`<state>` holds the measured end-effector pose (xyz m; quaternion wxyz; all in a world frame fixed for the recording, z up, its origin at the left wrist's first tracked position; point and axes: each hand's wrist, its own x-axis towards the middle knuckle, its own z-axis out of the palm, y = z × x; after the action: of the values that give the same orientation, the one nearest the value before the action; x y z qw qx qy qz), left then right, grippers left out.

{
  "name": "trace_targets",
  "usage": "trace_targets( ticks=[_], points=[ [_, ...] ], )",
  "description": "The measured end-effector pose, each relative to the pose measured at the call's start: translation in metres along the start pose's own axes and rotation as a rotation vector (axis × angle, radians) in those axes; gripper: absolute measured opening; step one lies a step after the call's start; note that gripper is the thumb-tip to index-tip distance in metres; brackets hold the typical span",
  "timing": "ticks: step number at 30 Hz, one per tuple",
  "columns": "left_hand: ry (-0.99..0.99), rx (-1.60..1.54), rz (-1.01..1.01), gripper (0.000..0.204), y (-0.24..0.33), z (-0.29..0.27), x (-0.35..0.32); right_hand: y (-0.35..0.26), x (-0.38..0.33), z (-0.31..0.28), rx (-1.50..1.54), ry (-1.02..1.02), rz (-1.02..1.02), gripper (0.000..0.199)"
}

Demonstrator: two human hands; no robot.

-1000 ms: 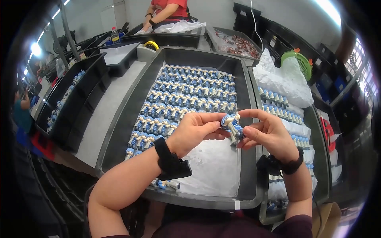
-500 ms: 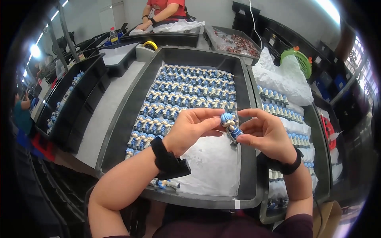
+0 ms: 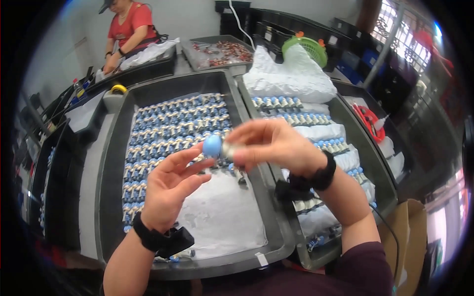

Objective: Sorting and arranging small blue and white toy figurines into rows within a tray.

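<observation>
Between my hands, above the large black tray point(image 3: 289, 232), is a small figurine with a blue head point(image 3: 212, 146) and a pale, motion-blurred body. My right hand point(image 3: 284, 148) pinches the body between thumb and fingers. My left hand point(image 3: 170, 182) is open, palm up, thumb apart from the fingers, with its fingertips close by the head; whether they touch it I cannot tell. Rows of blue-and-white figurines point(image 3: 165, 130) lie on white sheeting point(image 3: 224, 214) in the tray. One figurine point(image 3: 239, 173) lies just below my right hand, partly hidden.
A second black tray point(image 3: 382, 190) on the right holds figurines in rows between white wrapping point(image 3: 323, 132). Beyond stand a tray of reddish-brown pieces point(image 3: 222, 53) and a green basket point(image 3: 306, 51). A person in red point(image 3: 131, 27) works at the far left. A cardboard box point(image 3: 412, 237) stands right.
The view has swung right, so the trays sit further left. The figurine has turned from its face to its smooth blue head. My left hand has opened away from it.
</observation>
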<state>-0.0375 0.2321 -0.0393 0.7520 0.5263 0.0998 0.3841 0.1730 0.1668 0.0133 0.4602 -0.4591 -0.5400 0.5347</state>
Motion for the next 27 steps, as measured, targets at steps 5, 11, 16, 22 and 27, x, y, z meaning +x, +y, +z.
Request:
trace_targets(
  ticks=[5,11,16,22,27],
  points=[
    [0.052,0.208,-0.121,0.027,-0.003,0.005,0.005,0.008,0.017,-0.139,-0.577,0.714,-0.299,0.032],
    [0.092,0.332,-0.153,0.019,-0.008,0.001,0.006,0.070,0.012,-0.261,-1.028,1.221,0.125,0.032],
    [0.134,0.389,-0.156,0.017,-0.009,-0.002,0.008,0.113,0.022,-0.294,-1.041,1.272,0.169,0.032],
    [0.139,0.403,-0.117,0.014,-0.012,0.000,0.011,0.113,0.023,-0.302,-1.097,1.212,0.261,0.026],
    [0.121,0.428,-0.139,0.016,-0.009,0.001,0.008,0.124,0.028,-0.310,-1.073,1.095,0.224,0.017]
  ],
)
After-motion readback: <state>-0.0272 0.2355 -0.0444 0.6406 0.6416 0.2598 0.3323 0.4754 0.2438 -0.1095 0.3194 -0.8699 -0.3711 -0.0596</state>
